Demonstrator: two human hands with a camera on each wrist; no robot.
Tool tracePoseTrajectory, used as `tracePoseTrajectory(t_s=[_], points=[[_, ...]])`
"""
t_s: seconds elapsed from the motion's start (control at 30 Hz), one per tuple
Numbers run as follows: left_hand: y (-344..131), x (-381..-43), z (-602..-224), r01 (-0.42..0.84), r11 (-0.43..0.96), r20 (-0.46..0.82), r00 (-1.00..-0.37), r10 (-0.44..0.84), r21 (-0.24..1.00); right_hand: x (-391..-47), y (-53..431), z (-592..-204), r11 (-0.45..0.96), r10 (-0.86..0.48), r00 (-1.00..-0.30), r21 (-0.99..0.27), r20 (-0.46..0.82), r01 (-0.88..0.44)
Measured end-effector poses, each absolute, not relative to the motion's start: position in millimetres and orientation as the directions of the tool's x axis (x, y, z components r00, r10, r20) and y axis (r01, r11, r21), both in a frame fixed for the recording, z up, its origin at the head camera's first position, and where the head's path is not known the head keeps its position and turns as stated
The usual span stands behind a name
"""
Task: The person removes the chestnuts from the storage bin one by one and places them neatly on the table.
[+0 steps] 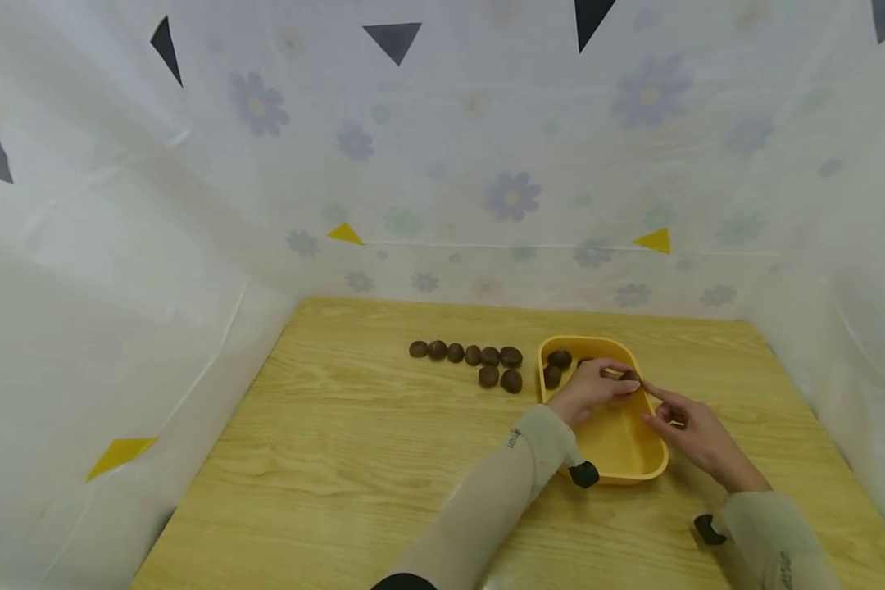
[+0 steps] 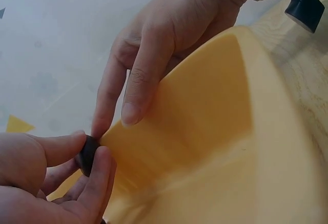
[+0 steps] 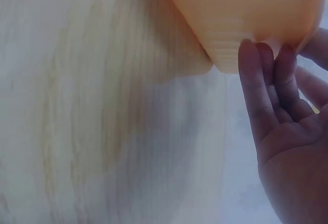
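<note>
My left hand (image 1: 593, 385) reaches over a yellow plastic basin (image 1: 597, 478) and pinches a dark brown chestnut (image 2: 88, 155) between thumb and fingers, close to the far right part of the rim. On the right side, my right hand (image 1: 701, 434) holds the basin wall, its thumb inside the rim and its other fingers against the outside. The right index fingertip reaches right up to the pinched chestnut. More chestnuts (image 1: 560, 359) lie in the basin's far left corner, one partly hidden behind the left hand.
Left of the basin, several chestnuts (image 1: 455, 352) form a row on the wood-grain table (image 1: 339, 459). Two more chestnuts (image 1: 489, 376) sit in front of its right end. Pale flower-patterned sheeting (image 1: 442, 164) hangs behind the table and along its sides.
</note>
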State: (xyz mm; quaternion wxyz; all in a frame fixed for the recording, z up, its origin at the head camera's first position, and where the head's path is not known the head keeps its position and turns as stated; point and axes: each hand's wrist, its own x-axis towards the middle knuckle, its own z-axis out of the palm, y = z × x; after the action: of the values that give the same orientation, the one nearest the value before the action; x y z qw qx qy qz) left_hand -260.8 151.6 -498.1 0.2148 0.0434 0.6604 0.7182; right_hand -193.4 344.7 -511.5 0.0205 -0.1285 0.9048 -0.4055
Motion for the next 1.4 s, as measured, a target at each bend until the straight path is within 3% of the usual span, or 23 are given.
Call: tracePoseTrajectory(t_s=[0.67,1.4], points=[[137.1,-272.2,-491.9,-0.278,-0.248,-0.173,-0.911,0.374,0.928,-195.6,345.3,-514.7,0.638,-0.237,-0.968,-0.737,0.087,-0.223],[68.7,-281.4,-468.4,-0.251,-0.227,-0.145,-0.904,0.402,0.941,-197.0,346.3,-517.3,0.621,-0.279,-0.952,-0.733,0.127,-0.280]])
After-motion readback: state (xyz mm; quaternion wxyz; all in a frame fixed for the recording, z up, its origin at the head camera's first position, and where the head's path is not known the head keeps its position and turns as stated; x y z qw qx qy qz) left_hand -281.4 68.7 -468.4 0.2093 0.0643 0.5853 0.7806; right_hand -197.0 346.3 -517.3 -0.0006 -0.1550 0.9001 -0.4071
